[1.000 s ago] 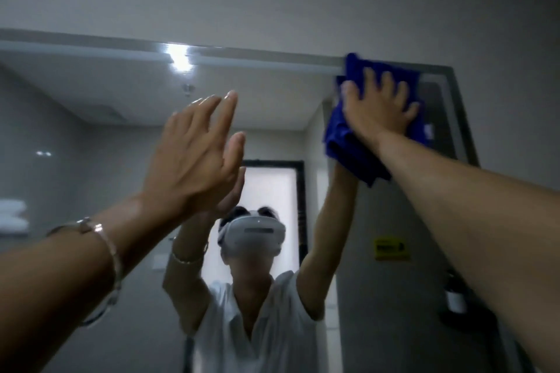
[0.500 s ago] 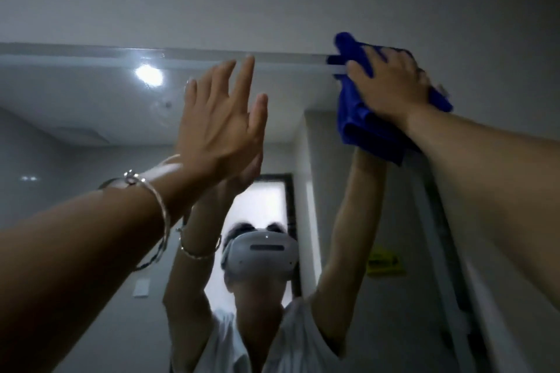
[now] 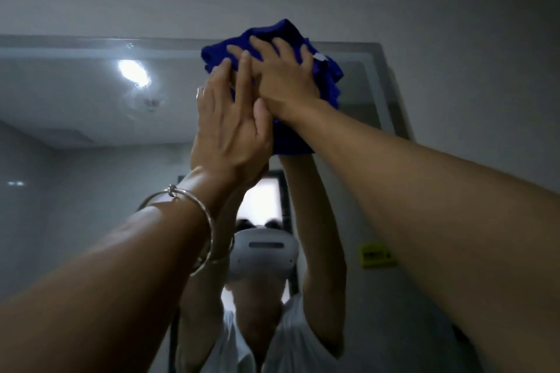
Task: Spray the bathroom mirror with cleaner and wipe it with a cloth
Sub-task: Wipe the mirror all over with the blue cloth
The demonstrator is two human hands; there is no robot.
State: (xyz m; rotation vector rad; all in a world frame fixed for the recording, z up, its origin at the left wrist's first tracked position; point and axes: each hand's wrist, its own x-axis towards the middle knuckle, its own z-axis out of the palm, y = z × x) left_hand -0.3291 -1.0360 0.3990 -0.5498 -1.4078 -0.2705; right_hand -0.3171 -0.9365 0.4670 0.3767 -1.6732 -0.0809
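Wipe step, 2 hands raised. Mirror (image 3: pixel 91 106) glass fills the left. My left hand (image 3: pixel 233 127): fingers straight, close together, tips touching the blue cloth (image 3: pixel 272 30), which is bunched at the mirror's top edge. My right hand (image 3: pixel 283 79): fingers spread, pressing it flat (no sprayer in view). Next, I judge: sweep along the top edge with even pressure.

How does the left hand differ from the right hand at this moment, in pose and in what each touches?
The right hand lies spread on the blue cloth and presses it to the top of the mirror; the left hand grips nothing, its fingers straight and close together. The left wrist wears a metal bangle; the right wrist is bare. Both are raised, open, side by side.
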